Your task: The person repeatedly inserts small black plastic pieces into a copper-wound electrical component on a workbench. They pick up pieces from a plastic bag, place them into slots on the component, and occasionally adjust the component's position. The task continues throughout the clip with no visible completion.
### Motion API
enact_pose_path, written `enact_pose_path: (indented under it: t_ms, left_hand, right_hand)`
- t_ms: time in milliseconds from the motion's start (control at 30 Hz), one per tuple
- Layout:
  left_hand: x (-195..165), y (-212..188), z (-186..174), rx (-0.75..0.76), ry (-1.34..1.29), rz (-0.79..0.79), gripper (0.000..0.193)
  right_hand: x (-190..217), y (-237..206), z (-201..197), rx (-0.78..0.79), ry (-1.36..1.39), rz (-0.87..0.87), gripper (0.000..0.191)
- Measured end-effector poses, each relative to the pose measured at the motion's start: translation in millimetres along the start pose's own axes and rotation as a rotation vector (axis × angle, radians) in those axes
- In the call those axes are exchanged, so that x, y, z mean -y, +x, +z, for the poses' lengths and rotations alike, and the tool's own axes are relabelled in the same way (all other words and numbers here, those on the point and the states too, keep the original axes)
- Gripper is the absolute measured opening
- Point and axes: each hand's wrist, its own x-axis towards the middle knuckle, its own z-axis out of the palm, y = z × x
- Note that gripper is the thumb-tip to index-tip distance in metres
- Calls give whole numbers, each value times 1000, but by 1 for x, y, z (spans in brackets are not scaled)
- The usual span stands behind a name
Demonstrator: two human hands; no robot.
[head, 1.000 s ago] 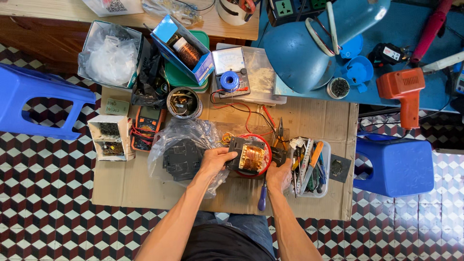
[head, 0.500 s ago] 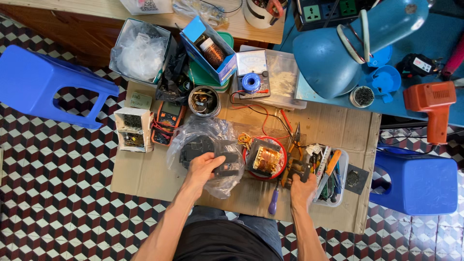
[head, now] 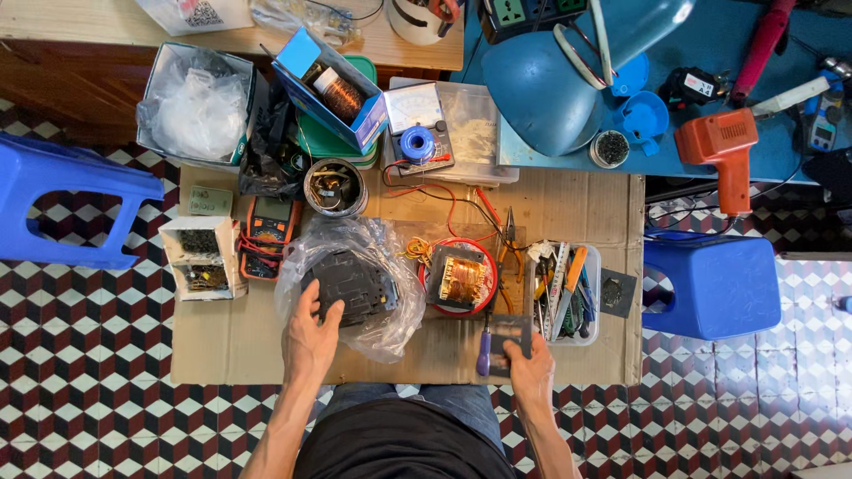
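While left hand (head: pixel 311 333) grips black part (head: pixel 348 286), cardboard (head: pixel 222 346) edge near

blue stools (head: pixel 62 200) either side — orange drill (head: pixel 723 151), blue lamp (head: pixel 550 80) beyond the cardboard (head: pixel 222 341)

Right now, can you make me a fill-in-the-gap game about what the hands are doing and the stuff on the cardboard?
1. The left hand grips a black part inside a clear plastic ____.
2. The right hand holds a small grey ____.
3. The copper-wound coil sits in a round ____ lid.
4. The stools on both sides are ____.

Missing words: bag; plate; red; blue
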Motion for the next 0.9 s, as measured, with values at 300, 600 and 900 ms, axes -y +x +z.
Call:
enact_pose_path:
  t_ms: [300, 600, 900]
  left_hand:
    - [39, -15, 8, 6, -159, -88, 44]
    - [14, -26, -10, 103, 100, -89, 46]
    - [-72, 8, 80, 299, -110, 47, 42]
  right_hand:
    - [82, -63, 124, 713, 233, -40, 33]
    - [49, -6, 31, 37, -227, -133, 24]
    - [23, 77, 53, -189, -653, -203, 26]
